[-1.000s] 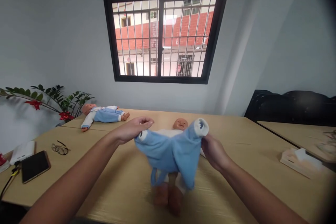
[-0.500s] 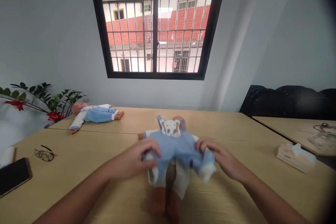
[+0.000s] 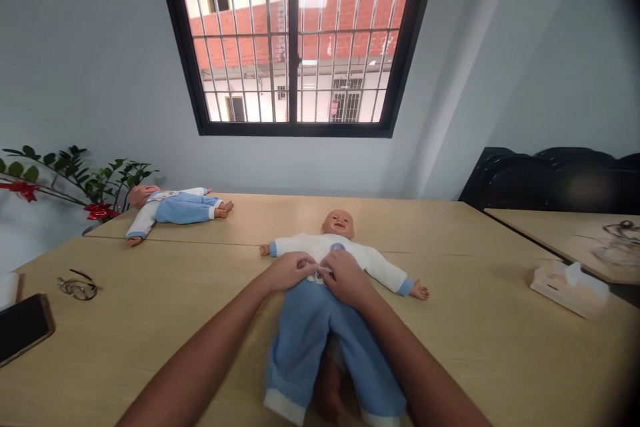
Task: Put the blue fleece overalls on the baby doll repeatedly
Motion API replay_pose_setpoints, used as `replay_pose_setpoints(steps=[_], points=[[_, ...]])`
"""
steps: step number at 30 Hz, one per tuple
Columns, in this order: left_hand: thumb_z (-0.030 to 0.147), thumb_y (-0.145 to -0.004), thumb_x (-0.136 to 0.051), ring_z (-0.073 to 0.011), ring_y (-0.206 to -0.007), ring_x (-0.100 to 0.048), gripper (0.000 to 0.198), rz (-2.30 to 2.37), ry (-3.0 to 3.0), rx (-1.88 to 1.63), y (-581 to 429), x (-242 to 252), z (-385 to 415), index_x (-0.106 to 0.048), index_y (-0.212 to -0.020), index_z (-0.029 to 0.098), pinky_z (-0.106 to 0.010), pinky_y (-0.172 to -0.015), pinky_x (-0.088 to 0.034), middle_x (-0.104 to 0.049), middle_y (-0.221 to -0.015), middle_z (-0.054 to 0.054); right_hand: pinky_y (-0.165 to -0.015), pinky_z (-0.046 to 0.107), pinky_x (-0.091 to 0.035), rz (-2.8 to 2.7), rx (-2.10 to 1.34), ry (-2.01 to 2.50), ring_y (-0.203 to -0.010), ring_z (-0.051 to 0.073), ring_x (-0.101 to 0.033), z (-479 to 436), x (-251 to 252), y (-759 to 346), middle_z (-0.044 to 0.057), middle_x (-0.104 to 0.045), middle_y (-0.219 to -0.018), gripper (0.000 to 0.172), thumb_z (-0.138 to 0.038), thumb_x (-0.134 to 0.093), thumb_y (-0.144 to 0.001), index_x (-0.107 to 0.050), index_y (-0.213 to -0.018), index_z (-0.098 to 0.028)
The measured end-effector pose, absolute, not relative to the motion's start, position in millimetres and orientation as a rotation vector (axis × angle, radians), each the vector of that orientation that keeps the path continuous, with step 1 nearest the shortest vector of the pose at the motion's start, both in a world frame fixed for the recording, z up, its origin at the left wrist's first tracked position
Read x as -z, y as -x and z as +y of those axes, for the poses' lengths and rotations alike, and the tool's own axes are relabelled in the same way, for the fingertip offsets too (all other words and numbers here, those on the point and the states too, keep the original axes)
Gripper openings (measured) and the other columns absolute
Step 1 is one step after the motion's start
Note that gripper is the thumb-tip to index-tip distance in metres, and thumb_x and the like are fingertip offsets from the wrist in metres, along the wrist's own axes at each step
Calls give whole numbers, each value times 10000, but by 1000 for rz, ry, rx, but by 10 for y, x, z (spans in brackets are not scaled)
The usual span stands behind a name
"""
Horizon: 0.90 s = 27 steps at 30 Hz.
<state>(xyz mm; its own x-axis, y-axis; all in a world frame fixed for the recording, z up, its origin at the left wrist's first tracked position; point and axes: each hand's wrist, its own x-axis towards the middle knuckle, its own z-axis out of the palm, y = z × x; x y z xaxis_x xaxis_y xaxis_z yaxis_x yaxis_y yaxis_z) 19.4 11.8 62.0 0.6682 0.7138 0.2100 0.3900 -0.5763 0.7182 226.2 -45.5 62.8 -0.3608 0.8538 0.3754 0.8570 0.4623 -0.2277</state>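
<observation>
While the doll [image 3: 338,225] lies face up on the table [image 3: 480,333], head just beyond both hands, the left hand [image 3: 291,272] and right hand [image 3: 346,278] meet on its chest. Their fingers are bunched, pinching the top edge of the blue trousers [image 3: 313,337], which are draped back toward the wrists. Settling the waistband seems the step in hand; the next move calls for even, gentle smoothing.

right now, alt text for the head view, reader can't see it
The left hand and right hand meet on the chest of a baby doll lying face up on a wooden table, at the top edge of blue trousers covering its legs. A second doll lies back left, glasses and a phone at the left edge, a barred window behind.
</observation>
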Motion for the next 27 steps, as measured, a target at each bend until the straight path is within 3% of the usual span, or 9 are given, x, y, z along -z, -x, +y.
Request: replay_pose_setpoints(steps=[4, 6, 8, 12, 14, 17, 19, 22, 27], points=[[600, -841, -721, -268, -1089, -568, 430, 747, -2277, -703, -87, -609, -19, -699, -939, 182, -361, -996, -438, -679, -1066, -90, -1047, 506, -438, -2196, -2, 1161, -1041, 269, -584, -598, -569, -2312, 113, -671, -1049, 187, -350, -515, -1028, -604, -944, -209], [595, -733, -832, -262, -1068, -582, 523, 662, -2246, -653, -30, -635, -107, -667, -1020, 190, -344, -953, -461, -681, -1106, -81, -1123, 515, -397, -2172, -85, 1047, -1048, 247, -615, -684, -610, -2312, 78, -690, -1028, 149, -336, -518, -1026, -582, -950, -226], [555, -691, -879, -235, -967, -617, 591, 649, -2184, -528, 22, -638, -183, -657, -1106, 196, -308, -841, -486, -704, -1066, -52, -1044, 464, -465, -2121, -228, 1049, -963, 229, -648, -791, -676, -2294, 44, -695, -933, 167, -364, -546, -1012, -582, -915, -232], [381, -866, -737, -192, -822, -649, 259, 662, -2193, -488, 78, -537, -239, -724, -1030, 181, -282, -746, -496, -742, -929, -28, -696, 303, -487, -2121, -655, 1121, -715, 171, -607, -1045, -820, -2188, -3, -677, -819, 206, -432, -663, -940, -629, -930, -229], [290, -922, -638, -210, -911, -659, 166, 687, -2248, -686, 78, -472, -220, -742, -976, 173, -318, -830, -517, -748, -998, -62, -707, 295, -480, -2120, -742, 1164, -772, 177, -614, -1131, -863, -2114, 1, -691, -925, 291, -399, -765, -859, -631, -1062, -241], [236, -923, -616, -281, -1259, -540, 173, 723, -2417, -1015, 77, -436, -188, -761, -1009, 198, -438, -1062, -447, -644, -1356, -121, -754, 307, -485, -2046, -746, 1257, -866, 194, -630, -1147, -874, -2057, 33, -681, -1108, 524, -298, -796, -810, -556, -1274, -252], [232, -928, -623, -292, -1322, -471, 181, 683, -2580, -1143, 86, -468, -203, -764, -1043, 227, -474, -1111, -396, -590, -1436, -111, -778, 315, -481, -2028, -759, 1245, -889, 199, -638, -1099, -867, -2083, 44, -685, -1119, 455, -243, -711, -863, -564, -1294, -248], [352, -944, -671, -281, -1192, -522, 175, 559, -2798, -1168, 93, -572, -310, -747, -1035, 224, -459, -1055, -397, -679, -1273, -105, -806, 325, -465, -1998, -772, 1157, -878, 203, -627, -1015, -879, -2178, 30, -700, -974, 154, -220, -569, -949, -680, -1056, -229], [579, -990, -548, -252, -1037, -564, 430, 428, -2760, -809, 91, -692, -452, -709, -906, 190, -417, -984, -383, -711, -1070, -90, -894, 365, -476, -1846, -955, 1058, -932, 233, -617, -995, -890, -2302, 45, -709, -951, 207, -391, -657, -930, -713, -880, -198]])
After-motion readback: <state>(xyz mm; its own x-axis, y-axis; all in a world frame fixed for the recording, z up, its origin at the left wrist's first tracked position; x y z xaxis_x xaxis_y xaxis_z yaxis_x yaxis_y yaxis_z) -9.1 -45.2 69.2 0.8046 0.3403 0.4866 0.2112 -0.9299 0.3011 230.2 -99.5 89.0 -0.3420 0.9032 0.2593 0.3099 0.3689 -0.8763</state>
